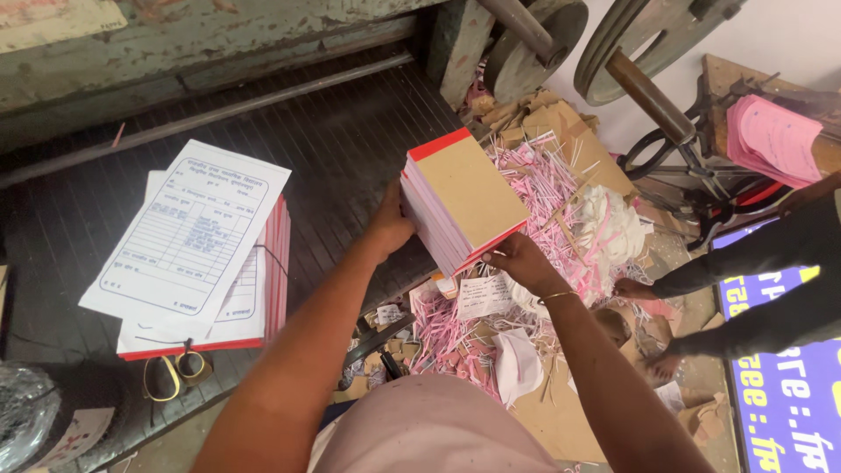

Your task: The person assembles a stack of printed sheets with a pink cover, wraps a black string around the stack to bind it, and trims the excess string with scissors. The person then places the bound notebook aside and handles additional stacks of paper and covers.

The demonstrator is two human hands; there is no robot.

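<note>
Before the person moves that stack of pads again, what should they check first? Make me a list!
1. Both hands on the stack of pads: ok. The left hand presses one side, the right hand supports the lower corner.
2. Stack squared up: ok, edges look even.
3. Stack resting on the machine table: not ok, it is held tilted past the edge.
4. Free table space: ok, the printed forms lie apart to the left.
5. Floor below: not ok, paper trimmings pile there.
6. Another person's hand nearby: cannot tell whether it is clear.

Red-spined brown-covered pad stack (pixel 462 203), tilted, held aloft
</note>
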